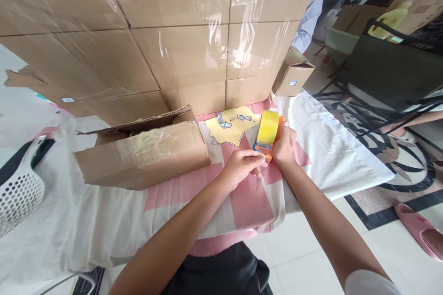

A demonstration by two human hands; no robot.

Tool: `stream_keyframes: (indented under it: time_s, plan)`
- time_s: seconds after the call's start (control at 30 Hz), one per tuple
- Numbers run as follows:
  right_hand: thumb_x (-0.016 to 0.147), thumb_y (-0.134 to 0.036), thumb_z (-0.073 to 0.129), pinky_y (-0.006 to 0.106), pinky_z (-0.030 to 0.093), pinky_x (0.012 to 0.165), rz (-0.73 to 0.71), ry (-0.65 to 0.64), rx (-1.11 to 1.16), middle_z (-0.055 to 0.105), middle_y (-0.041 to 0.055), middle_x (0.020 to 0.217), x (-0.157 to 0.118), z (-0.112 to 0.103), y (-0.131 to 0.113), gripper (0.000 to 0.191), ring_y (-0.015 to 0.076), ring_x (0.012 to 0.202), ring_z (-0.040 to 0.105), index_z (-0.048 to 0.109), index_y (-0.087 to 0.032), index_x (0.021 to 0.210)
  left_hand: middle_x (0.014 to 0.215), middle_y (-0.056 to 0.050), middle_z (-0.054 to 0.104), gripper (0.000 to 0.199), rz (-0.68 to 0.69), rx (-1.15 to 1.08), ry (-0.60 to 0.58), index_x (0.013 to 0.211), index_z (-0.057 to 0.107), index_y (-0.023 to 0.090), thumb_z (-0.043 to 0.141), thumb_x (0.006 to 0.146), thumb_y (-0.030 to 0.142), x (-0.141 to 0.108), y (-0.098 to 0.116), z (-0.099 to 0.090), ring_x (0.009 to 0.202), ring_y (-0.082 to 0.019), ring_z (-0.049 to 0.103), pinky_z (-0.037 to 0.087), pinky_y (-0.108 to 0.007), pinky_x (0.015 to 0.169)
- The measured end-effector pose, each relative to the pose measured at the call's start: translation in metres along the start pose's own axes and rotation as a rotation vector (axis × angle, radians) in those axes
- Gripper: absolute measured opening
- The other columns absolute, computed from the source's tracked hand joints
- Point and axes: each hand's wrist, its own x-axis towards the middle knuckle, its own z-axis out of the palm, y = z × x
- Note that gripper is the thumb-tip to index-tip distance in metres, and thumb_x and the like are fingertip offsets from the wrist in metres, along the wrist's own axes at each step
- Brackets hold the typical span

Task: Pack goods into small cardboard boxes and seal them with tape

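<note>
My right hand [285, 144] is wrapped around an orange and blue tape dispenser [268, 153] loaded with a thick roll of yellow tape [268, 127]. The fingertips of my left hand [244, 165] are pinched together at the dispenser's lower front end; what lies between them is too small to make out. Just behind and left of the dispenser are yellow printed sheets [232, 122] with small cartoon pictures. To the left, an open cardboard box [145, 156] lies on the cloth-covered table [180, 214], a strip of clear tape along its front.
A tall stack of cardboard boxes [180, 50] wrapped in clear film rises behind the table. A smaller box [293, 73] stands at its right. A white perforated basket [20, 189] is at far left. At right are a dark folding chair [377, 69], other people and a pink slipper [417, 228].
</note>
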Motion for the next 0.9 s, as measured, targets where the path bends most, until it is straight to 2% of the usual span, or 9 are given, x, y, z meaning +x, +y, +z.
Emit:
stream_keyframes:
  time_s: [0.1, 0.2, 0.33, 0.5, 0.63, 0.77, 0.9]
  plan:
    - [0.091, -0.065, 0.058, 0.026, 0.047, 0.043, -0.010, 0.151, -0.009, 0.049, -0.0035, 0.055, 0.009, -0.002, -0.002, 0.048, 0.0141, 0.049, 0.051, 0.051, -0.024, 0.066, 0.079, -0.006, 0.076, 0.012, -0.022, 0.100, -0.023, 0.085, 0.073, 0.013, 0.071, 0.083, 0.025, -0.004, -0.011, 0.005, 0.050, -0.009, 0.062, 0.049, -0.023, 0.055]
    - [0.089, -0.060, 0.060, 0.026, 0.052, 0.048, 0.034, 0.255, 0.066, 0.056, -0.0032, 0.062, 0.023, -0.009, 0.003, 0.040, 0.0156, 0.056, 0.060, 0.053, -0.025, 0.071, 0.078, -0.004, 0.076, 0.012, 0.011, 0.223, -0.029, 0.082, 0.072, 0.015, 0.067, 0.085, 0.025, -0.007, -0.015, 0.007, 0.047, -0.008, 0.060, 0.045, -0.022, 0.052]
    - [0.087, -0.062, 0.057, 0.027, 0.056, 0.056, 0.010, 0.226, 0.101, 0.062, -0.0031, 0.070, 0.039, -0.022, 0.017, 0.039, 0.0171, 0.064, 0.066, 0.055, -0.024, 0.079, 0.083, -0.003, 0.077, 0.016, -0.010, 0.281, -0.026, 0.094, 0.074, 0.016, 0.067, 0.086, 0.028, -0.008, -0.011, 0.005, 0.039, -0.005, 0.052, 0.041, -0.022, 0.047]
    - [0.083, -0.063, 0.062, 0.027, 0.056, 0.056, 0.067, 0.251, 0.144, 0.066, -0.0024, 0.073, 0.042, -0.025, 0.021, 0.040, 0.0175, 0.066, 0.068, 0.057, -0.023, 0.080, 0.082, -0.003, 0.077, 0.016, -0.006, 0.326, -0.024, 0.092, 0.075, 0.016, 0.067, 0.085, 0.028, -0.008, -0.009, 0.003, 0.039, -0.006, 0.050, 0.039, -0.023, 0.045]
    - [0.084, -0.066, 0.063, 0.030, 0.058, 0.058, 0.107, 0.173, 0.130, 0.067, -0.0008, 0.071, 0.032, -0.018, 0.009, 0.044, 0.0187, 0.064, 0.068, 0.061, -0.023, 0.078, 0.081, -0.003, 0.077, 0.013, 0.014, 0.332, -0.037, 0.088, 0.075, 0.016, 0.066, 0.084, 0.025, -0.010, -0.012, 0.004, 0.041, -0.007, 0.052, 0.040, -0.023, 0.045]
    - [0.077, -0.052, 0.079, 0.030, 0.060, 0.059, 0.088, 0.093, 0.037, 0.067, -0.0015, 0.069, 0.022, -0.011, -0.004, 0.032, 0.0168, 0.058, 0.066, 0.066, -0.022, 0.077, 0.079, -0.003, 0.077, 0.012, 0.040, 0.326, -0.044, 0.084, 0.074, 0.017, 0.065, 0.084, 0.025, -0.011, -0.012, 0.004, 0.041, -0.008, 0.052, 0.041, -0.024, 0.047]
    - [0.080, -0.052, 0.077, 0.036, 0.062, 0.065, 0.088, -0.050, 0.034, 0.072, 0.0034, 0.073, 0.019, -0.008, -0.009, 0.032, 0.0218, 0.065, 0.071, 0.068, -0.021, 0.080, 0.080, -0.003, 0.077, 0.013, 0.068, 0.331, -0.026, 0.081, 0.074, 0.017, 0.064, 0.084, 0.024, -0.011, -0.011, 0.003, 0.041, -0.008, 0.051, 0.039, -0.024, 0.046]
